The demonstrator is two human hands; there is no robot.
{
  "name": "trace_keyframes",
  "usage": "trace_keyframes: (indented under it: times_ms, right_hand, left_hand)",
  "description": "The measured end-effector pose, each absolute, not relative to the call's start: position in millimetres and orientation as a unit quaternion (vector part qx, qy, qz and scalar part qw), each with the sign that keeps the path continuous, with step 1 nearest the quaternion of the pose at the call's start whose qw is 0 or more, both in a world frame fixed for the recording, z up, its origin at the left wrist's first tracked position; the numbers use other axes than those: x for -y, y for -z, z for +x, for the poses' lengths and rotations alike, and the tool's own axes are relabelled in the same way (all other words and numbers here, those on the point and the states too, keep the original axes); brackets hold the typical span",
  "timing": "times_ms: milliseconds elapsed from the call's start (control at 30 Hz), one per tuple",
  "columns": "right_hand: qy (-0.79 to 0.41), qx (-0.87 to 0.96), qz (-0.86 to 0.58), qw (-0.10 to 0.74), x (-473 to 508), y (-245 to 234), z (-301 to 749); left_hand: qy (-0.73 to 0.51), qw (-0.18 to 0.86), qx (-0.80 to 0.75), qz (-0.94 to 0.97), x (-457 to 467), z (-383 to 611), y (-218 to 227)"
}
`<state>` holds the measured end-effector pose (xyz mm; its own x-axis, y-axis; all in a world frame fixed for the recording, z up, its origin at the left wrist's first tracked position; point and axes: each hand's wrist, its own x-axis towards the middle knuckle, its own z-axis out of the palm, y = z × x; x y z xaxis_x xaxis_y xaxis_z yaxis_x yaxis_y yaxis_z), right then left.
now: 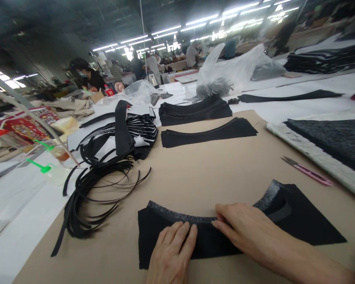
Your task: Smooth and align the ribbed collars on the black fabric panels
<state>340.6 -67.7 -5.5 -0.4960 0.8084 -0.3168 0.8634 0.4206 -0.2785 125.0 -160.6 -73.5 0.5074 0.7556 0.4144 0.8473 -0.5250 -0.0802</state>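
A black curved panel of fabric or leather [309,215] lies on the brown paper-like sheet before me. Along its concave edge runs a speckled grey band [183,215], which stands up toward the right end. My left hand [172,252] rests flat on the panel's left part, fingers stretched out just below the band. My right hand [244,225] pinches the concave edge near the middle between thumb and fingers, hiding part of the band. Beneath the right forearm, some of the panel is out of sight.
Pink-handled thread snips [309,171] lie on the right. Behind are another curved panel [208,134] and a stack of them [195,112]. Black strips [85,209] heap on the left, near green-tipped bottles [55,173]. A dark grey stack [337,138] borders the right; people work beyond.
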Motion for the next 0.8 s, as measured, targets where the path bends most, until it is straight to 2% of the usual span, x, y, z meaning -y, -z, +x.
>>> trace_keyframes:
  times_ms: [800]
  right_hand:
    - [0.176,-0.822,0.541,0.046,75.1,17.2,351.1]
  left_hand:
    - [0.146,0.163,0.476,-0.852,159.8,132.5,76.0]
